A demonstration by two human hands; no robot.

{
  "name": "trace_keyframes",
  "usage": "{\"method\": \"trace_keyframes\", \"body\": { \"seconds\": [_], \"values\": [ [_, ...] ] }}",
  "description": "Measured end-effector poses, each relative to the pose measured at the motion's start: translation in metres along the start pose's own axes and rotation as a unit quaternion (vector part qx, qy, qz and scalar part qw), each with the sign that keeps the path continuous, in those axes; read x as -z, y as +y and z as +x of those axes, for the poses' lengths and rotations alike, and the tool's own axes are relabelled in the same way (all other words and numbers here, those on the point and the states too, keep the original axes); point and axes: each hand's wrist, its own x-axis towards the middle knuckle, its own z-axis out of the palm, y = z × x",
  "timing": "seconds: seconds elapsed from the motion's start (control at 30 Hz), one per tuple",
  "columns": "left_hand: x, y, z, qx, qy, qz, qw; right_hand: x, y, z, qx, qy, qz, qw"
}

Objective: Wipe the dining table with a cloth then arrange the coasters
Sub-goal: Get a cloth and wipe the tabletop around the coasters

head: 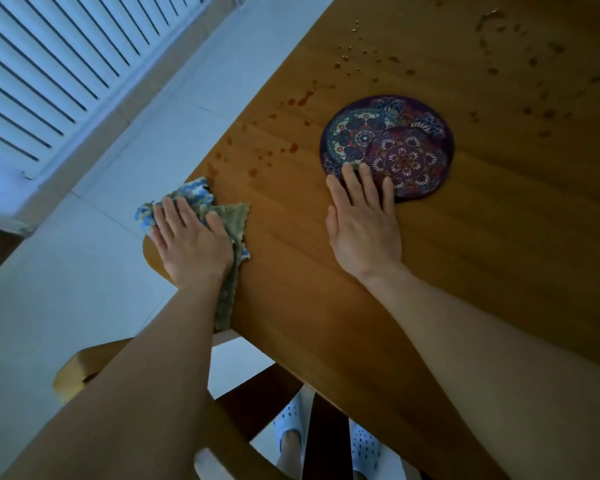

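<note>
L hand (191, 240) flat, fingers straight on cloth (229, 220) at table (465, 254) edge; R hand (362, 220) fingers straight on overlapping coasters (388, 147) (droplets nearby)

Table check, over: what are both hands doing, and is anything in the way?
Left hand flat on cloth at table corner. Right hand flat, fingertips on overlapping coasters. Droplets unwiped; coasters sit in the wiping path.

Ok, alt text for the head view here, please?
A person's left hand presses a cloth flat at the corner of a wooden table; the right hand lies flat, fingertips on two overlapping patterned coasters. Spilled drops dot the table beyond.
</note>
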Motion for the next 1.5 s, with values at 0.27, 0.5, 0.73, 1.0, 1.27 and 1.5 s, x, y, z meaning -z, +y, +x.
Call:
{"method": "trace_keyframes", "body": {
  "seconds": [0.27, 0.5, 0.73, 1.0, 1.27, 1.5],
  "values": [
    [-0.008, 0.062, 0.001, -0.159, -0.037, -0.021, 0.986, -0.001, -0.003, 0.0, -0.02, 0.009, -0.001, 1.0],
    [0.002, 0.007, -0.044, -0.288, -0.069, -0.012, 0.955, 0.0, -0.005, -0.001, -0.049, 0.013, 0.01, 0.999],
    [0.001, 0.002, 0.03, -0.163, -0.062, 0.007, 0.985, -0.002, -0.006, 0.002, -0.06, 0.011, -0.003, 0.998],
    [-0.011, 0.087, 0.113, -0.206, -0.082, -0.033, 0.975, -0.005, -0.007, 0.002, -0.064, 0.024, -0.012, 0.998],
    [-0.016, 0.133, 0.11, -0.458, -0.127, -0.047, 0.879, -0.006, -0.006, 0.003, -0.062, 0.043, -0.011, 0.997],
    [0.001, 0.072, 0.058, -0.578, -0.145, -0.03, 0.803, -0.004, -0.008, 0.004, -0.063, 0.037, -0.008, 0.997]
  ]
}}
